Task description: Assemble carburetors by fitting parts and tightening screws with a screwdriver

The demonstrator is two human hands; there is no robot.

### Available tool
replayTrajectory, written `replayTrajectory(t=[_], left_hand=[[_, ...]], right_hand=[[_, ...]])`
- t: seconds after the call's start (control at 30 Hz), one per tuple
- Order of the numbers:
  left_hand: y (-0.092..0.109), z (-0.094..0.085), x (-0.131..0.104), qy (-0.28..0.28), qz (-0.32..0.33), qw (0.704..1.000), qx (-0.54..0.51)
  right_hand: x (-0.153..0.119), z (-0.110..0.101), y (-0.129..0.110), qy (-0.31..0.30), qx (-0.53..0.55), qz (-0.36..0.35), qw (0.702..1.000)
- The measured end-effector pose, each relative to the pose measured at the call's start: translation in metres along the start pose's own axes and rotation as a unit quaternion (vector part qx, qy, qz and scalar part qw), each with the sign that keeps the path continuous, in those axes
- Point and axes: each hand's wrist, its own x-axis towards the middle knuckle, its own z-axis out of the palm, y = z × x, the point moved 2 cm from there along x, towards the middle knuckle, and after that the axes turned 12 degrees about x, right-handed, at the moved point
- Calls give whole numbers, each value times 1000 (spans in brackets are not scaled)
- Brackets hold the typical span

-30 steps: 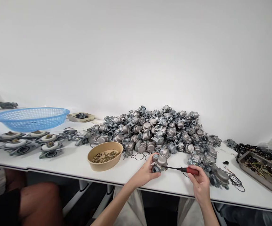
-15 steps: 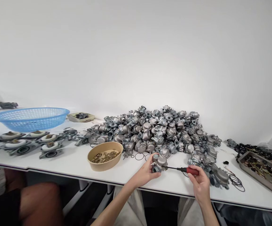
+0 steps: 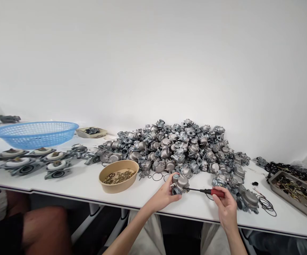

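My left hand [image 3: 166, 194] is closed around a grey metal carburetor [image 3: 181, 182], held just above the white table near its front edge. In my right hand [image 3: 226, 205] is a screwdriver [image 3: 214, 193] with a red and black handle. Its thin shaft points left, and the tip meets the right side of the carburetor; the exact contact spot is too small to make out. Behind both hands rises a large pile of similar carburetors [image 3: 169, 148]. A tan oval bowl [image 3: 119, 187] of small brass-coloured screws stands left of my left hand.
A blue plastic basket [image 3: 34, 141] and several carburetors with white rings [image 3: 56, 165] occupy the left side. At right lie a metal tray [image 3: 288, 203] of small parts and black rubber rings [image 3: 267, 207]. A seated person's leg [image 3: 46, 226] shows at lower left.
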Motion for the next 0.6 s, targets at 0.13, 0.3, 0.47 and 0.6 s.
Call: replayTrajectory(t=[0.13, 0.3, 0.47, 0.6], left_hand=[[-2, 0, 0, 5, 3, 1000, 5], [-6, -1, 1, 2, 8, 1000, 9], [-6, -1, 1, 1, 16, 1000, 10], [-5, 0, 1, 4, 9, 1000, 12]], right_hand=[[0, -1, 0, 9, -12, 12, 1000], [0, 0, 0, 8, -12, 15, 1000], [0, 1, -2, -1, -9, -2, 1000], [0, 0, -2, -3, -11, 0, 1000]])
